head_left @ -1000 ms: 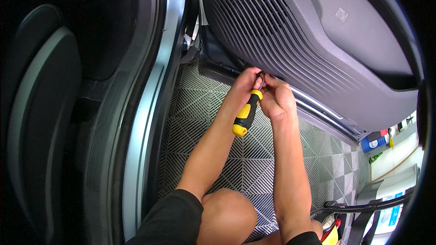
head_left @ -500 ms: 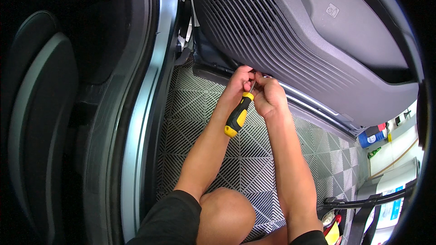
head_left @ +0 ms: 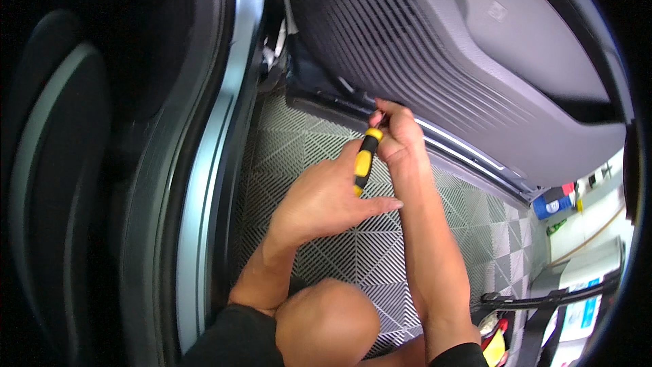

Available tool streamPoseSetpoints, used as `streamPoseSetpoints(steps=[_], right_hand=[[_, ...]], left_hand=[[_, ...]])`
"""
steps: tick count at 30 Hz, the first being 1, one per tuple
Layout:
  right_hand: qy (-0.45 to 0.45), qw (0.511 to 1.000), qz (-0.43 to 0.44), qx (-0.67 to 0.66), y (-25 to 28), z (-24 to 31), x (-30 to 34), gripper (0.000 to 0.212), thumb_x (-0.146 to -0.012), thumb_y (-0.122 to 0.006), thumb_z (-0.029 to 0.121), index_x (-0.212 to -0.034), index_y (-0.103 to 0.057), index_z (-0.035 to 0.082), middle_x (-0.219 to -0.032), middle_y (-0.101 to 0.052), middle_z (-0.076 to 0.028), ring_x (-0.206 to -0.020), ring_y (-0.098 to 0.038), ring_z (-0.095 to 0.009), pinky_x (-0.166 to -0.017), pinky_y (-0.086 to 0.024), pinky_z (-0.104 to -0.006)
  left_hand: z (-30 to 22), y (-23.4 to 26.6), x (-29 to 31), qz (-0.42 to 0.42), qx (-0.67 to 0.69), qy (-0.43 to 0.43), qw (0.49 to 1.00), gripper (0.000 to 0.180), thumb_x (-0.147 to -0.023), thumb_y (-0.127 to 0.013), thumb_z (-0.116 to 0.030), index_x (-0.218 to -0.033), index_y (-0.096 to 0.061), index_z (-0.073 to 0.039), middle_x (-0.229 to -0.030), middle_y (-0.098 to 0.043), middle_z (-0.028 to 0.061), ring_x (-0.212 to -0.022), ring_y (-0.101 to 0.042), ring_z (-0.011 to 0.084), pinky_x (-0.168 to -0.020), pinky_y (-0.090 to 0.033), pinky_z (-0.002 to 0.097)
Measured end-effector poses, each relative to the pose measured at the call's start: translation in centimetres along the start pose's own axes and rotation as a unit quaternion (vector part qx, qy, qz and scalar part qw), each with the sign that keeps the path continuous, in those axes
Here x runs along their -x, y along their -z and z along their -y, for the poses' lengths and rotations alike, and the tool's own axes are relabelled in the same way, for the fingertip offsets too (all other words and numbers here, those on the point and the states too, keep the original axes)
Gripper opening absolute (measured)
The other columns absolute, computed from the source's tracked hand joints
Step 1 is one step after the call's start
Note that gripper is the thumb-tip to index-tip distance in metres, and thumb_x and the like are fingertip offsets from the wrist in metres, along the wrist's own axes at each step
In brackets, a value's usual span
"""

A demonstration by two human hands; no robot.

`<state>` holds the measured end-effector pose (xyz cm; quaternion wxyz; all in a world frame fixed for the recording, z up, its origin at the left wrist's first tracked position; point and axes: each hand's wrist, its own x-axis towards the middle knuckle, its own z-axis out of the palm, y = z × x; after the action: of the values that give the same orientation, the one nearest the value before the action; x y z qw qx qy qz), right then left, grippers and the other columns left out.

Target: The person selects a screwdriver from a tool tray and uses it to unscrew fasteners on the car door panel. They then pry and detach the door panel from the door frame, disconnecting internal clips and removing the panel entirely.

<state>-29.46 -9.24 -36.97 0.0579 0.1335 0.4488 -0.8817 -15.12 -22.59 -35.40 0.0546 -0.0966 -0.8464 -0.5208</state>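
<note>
A screwdriver [head_left: 365, 156] with a black and yellow handle slants up toward the lower edge of the grey car door panel [head_left: 435, 47]. My right hand [head_left: 399, 132] is closed around its shaft close under that edge, and the tip is hidden by the fingers. Beside the handle, my left hand [head_left: 319, 197] is open, its thumb stretched out toward my right forearm. Its fingertips are partly hidden near the handle, and whether they touch it I cannot tell.
The light blue door sill [head_left: 207, 197] of the car runs along the left, with a dark seat [head_left: 58, 183] beyond it. Grey patterned floor tiles [head_left: 326, 265] lie below. A blue container [head_left: 553, 204] and a white bin [head_left: 584, 282] stand at the right.
My left hand has let go near the screwdriver's tip and moved down beside its handle, opening out. The right hand stays at the panel edge, and the screwdriver has shifted slightly.
</note>
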Motion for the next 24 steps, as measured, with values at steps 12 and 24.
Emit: streamPoseSetpoints(steps=[12, 24], right_hand=[[-0.060, 0.965, 0.251, -0.046, 3.0, -1.2, 5.7, 0.037, -0.104, -0.052, 0.030, -0.116, -0.058, -0.005, -0.102, -0.064, -0.017, -0.088, -0.061, -0.028, -0.085, -0.053, -0.0408], [0.015, 0.997, -0.007, 0.078, 0.5, -1.2, 5.6, 0.016, -0.095, -0.067, 0.013, -0.096, -0.063, -0.002, -0.085, -0.060, -0.010, -0.067, -0.059, -0.023, -0.059, -0.049, -0.0366]], left_hand=[[4.0, -0.9, -1.8, 0.155, 0.576, 0.102, 0.796, 0.041, -0.107, -0.042, -0.038, -0.114, -0.061, -0.002, -0.064, -0.064, 0.0125, -0.039, -0.053, 0.0143, -0.041, -0.044, 0.0264], [10.6, -0.4, -12.5, 0.135, 0.299, 0.101, 0.939, 0.033, -0.094, -0.060, -0.028, -0.113, -0.073, -0.004, -0.094, -0.074, 0.0063, -0.073, -0.065, 0.0101, -0.063, -0.046, 0.0224]])
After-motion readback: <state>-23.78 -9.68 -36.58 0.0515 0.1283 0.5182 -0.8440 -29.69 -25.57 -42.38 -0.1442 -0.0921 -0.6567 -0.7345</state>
